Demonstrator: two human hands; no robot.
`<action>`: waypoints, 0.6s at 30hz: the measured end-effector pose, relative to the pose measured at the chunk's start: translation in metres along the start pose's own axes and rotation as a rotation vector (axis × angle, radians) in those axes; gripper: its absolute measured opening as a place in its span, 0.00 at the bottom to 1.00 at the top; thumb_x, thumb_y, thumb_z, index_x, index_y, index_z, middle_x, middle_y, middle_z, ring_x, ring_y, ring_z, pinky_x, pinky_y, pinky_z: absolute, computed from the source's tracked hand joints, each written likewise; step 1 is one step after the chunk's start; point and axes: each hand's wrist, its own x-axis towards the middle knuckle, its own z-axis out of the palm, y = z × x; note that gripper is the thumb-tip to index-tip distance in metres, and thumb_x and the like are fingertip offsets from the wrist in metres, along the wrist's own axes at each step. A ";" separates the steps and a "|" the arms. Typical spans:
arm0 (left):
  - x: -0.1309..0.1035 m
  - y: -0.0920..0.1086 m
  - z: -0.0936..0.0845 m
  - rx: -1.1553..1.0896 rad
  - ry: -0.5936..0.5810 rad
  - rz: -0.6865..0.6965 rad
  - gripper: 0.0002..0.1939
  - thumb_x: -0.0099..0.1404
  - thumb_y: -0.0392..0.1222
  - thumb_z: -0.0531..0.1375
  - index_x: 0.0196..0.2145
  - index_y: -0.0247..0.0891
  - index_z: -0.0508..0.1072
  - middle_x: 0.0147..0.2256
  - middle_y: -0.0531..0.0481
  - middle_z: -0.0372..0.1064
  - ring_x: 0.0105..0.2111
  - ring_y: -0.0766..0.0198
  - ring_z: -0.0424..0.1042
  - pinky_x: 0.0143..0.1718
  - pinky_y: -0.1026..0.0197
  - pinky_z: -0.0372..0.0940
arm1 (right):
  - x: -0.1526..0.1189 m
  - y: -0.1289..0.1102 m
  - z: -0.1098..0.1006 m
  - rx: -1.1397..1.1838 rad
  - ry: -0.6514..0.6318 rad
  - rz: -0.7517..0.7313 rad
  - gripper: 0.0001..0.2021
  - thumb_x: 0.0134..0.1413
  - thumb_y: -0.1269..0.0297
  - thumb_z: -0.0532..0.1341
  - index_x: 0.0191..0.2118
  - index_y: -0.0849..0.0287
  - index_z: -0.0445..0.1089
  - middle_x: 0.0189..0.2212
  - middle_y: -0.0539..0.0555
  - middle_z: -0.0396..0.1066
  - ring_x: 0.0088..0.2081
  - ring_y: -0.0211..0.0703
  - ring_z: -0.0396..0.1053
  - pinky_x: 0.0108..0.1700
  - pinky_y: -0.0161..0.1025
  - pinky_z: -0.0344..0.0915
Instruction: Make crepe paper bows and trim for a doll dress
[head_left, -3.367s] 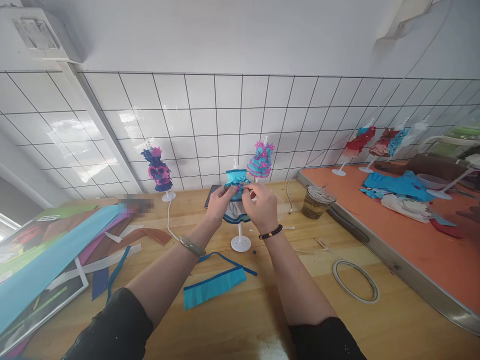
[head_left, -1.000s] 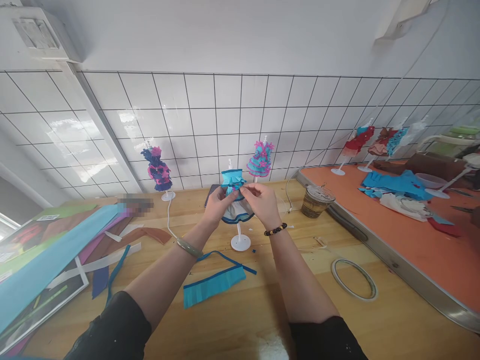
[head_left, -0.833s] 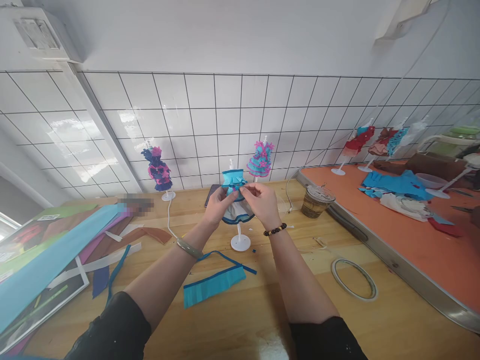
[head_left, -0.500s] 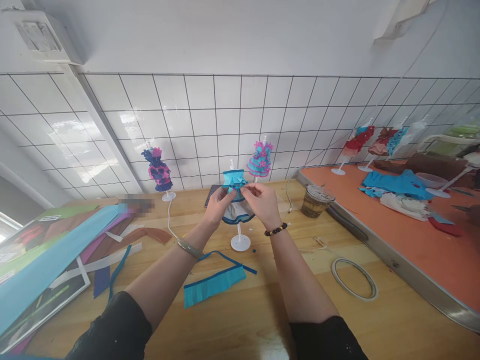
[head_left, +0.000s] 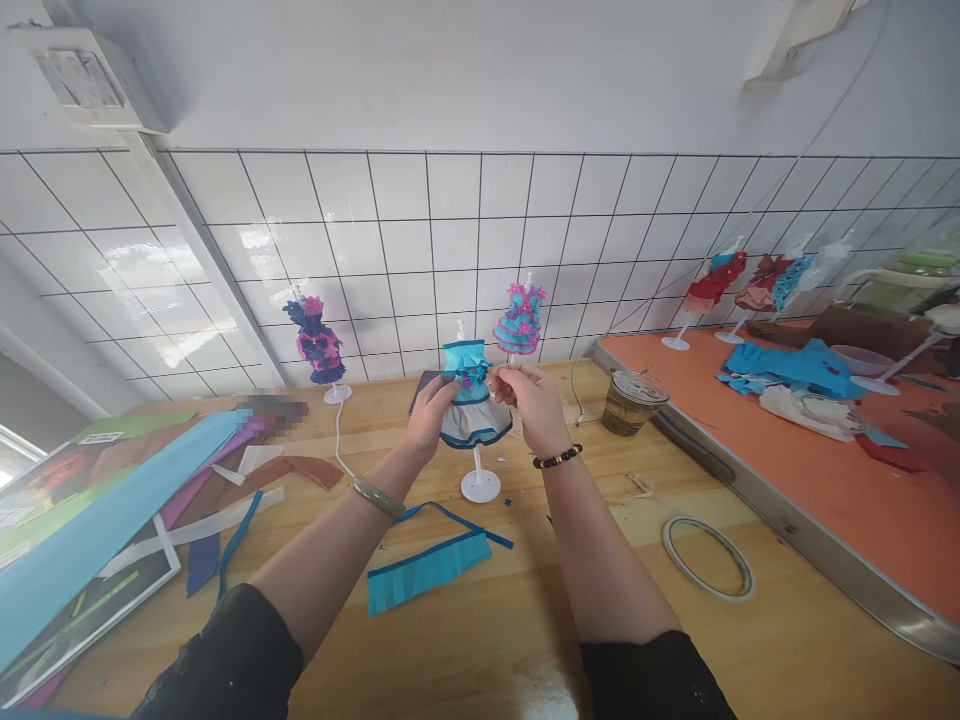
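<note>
A miniature dress in turquoise, with a whitish, blue-edged skirt, stands upright on a small white dress-form stand. My left hand is closed on its left side at the waist, partly covering the bodice. At the opposite side, my right hand pinches right beside the gathered blue trim; what lies between those fingertips is too small to make out. Nearer me, a pleated turquoise strip with a dark blue edge lies flat beside a narrow blue ribbon.
Behind stand a pink-and-turquoise dress and a navy-and-pink one. To the right are a lidded tub, a tape ring and a raised orange surface. Coloured paper strips spread at left.
My right hand has drawn slightly right, away from the waist's middle. My left fingers have shifted a little left, so more of the waist trim shows.
</note>
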 end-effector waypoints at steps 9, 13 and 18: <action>-0.006 0.001 0.001 -0.092 -0.087 -0.028 0.13 0.53 0.45 0.59 0.34 0.36 0.73 0.31 0.51 0.71 0.34 0.61 0.67 0.37 0.61 0.59 | 0.003 -0.001 -0.003 -0.047 0.164 -0.087 0.11 0.45 0.59 0.57 0.31 0.61 0.69 0.25 0.51 0.69 0.25 0.35 0.64 0.26 0.32 0.60; -0.012 0.005 0.004 -0.114 -0.169 -0.020 0.13 0.54 0.44 0.59 0.36 0.35 0.72 0.33 0.49 0.71 0.35 0.60 0.67 0.38 0.61 0.60 | -0.001 -0.012 -0.004 -0.108 0.128 -0.113 0.15 0.47 0.55 0.57 0.37 0.60 0.70 0.34 0.54 0.71 0.34 0.39 0.67 0.31 0.33 0.63; -0.021 0.016 0.010 -0.097 -0.246 0.001 0.14 0.54 0.44 0.60 0.38 0.37 0.71 0.35 0.48 0.71 0.36 0.59 0.68 0.41 0.59 0.60 | -0.009 -0.026 -0.007 -0.183 0.025 -0.208 0.16 0.50 0.53 0.56 0.38 0.57 0.73 0.37 0.54 0.72 0.40 0.42 0.68 0.40 0.40 0.65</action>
